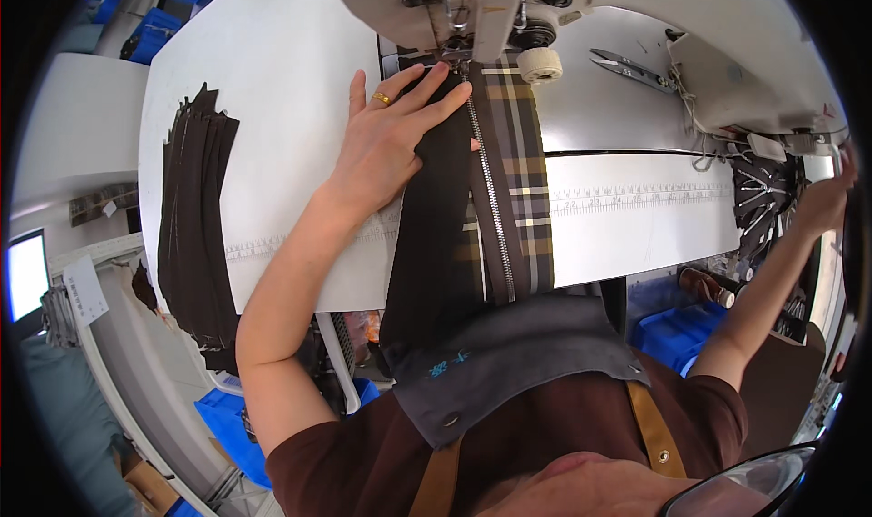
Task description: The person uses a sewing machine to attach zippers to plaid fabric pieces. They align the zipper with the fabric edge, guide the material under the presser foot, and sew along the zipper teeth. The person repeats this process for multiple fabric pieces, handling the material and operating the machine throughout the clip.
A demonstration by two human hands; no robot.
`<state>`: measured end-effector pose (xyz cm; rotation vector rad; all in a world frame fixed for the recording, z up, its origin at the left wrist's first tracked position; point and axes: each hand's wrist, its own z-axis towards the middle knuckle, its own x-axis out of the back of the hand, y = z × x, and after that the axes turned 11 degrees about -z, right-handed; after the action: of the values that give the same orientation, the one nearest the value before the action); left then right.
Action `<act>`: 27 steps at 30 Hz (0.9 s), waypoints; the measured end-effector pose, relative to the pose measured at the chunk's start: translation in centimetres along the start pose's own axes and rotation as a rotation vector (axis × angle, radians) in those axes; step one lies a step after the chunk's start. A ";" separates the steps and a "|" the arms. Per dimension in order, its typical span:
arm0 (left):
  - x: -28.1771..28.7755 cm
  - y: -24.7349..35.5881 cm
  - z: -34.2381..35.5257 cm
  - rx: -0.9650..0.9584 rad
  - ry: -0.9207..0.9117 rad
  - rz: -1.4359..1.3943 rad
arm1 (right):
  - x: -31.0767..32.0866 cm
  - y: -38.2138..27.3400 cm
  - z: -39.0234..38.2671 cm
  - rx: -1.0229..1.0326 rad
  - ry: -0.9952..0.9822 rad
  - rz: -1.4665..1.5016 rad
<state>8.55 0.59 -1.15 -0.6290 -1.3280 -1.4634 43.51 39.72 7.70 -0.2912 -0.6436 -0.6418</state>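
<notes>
My left hand (386, 140), with a ring on one finger, lies on black fabric (431, 208) beside the presser foot (459, 58) of a sewing machine (618, 17). Its fingers spread over the cloth while the thumb goes underneath, and a fingertip shows at the fabric's edge. A dark zipper (493, 190) with metal teeth runs from the foot toward me, over a plaid panel (527, 172). My right hand (825, 203) is raised at the machine's far right end, near the picture's rim; its fingers are too unclear to read.
Dark fabric strips (195, 226) lie stacked at the table's left. Thread snips (633, 70) rest on the machine bed behind a printed ruler (636, 197). A bundle of zippers (763, 194) hangs at the table's right. Blue bins (677, 331) sit below.
</notes>
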 end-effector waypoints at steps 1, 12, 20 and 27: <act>-0.1 0.0 -0.1 -0.004 0.001 -0.004 | -0.7 -4.7 -2.4 0.002 -0.043 0.224; 0.0 0.5 0.0 -0.007 -0.030 0.108 | -10.1 -29.3 -5.9 0.646 -0.478 0.429; -0.3 0.9 -0.4 0.027 -0.012 0.057 | -9.2 -29.3 -5.5 0.595 -0.352 0.492; -0.2 0.9 -0.2 0.015 -0.022 0.078 | -10.4 -28.4 -5.8 0.598 -0.375 0.428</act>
<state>9.49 0.56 -1.00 -0.6808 -1.3161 -1.3862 21.73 20.07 -1.79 0.0190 -1.0616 0.0368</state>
